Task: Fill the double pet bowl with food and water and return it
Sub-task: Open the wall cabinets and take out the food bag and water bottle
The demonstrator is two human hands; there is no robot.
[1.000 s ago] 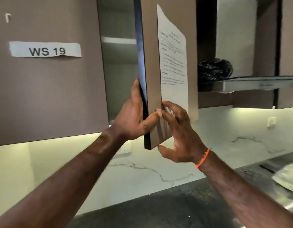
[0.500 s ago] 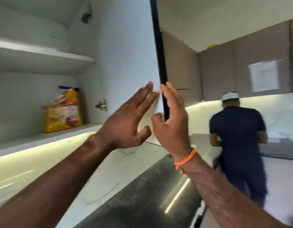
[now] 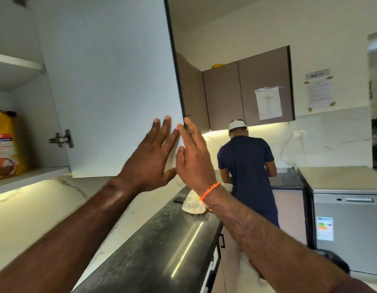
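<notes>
The cupboard door [image 3: 111, 81] stands wide open, its white inner face toward the camera. The left hand [image 3: 150, 159] lies flat against that face near the free edge, fingers straight and slightly spread. The right hand [image 3: 192, 157], an orange band [image 3: 208, 192] on its wrist, is at the door's dark edge with fingers straight, thumb toward the left hand; whether it touches the edge cannot be told. Neither hand holds anything. At 9 o'clock, a yellow food bag [image 3: 6, 144] stands upright on the cupboard's lower shelf [image 3: 35, 173]. The pet bowl is not in view. Below runs the dark bench [image 3: 162, 240], with a pale crumpled bag [image 3: 192, 204] on it. At 3 o'clock a person in a dark shirt [image 3: 246, 166] stands facing away.
</notes>
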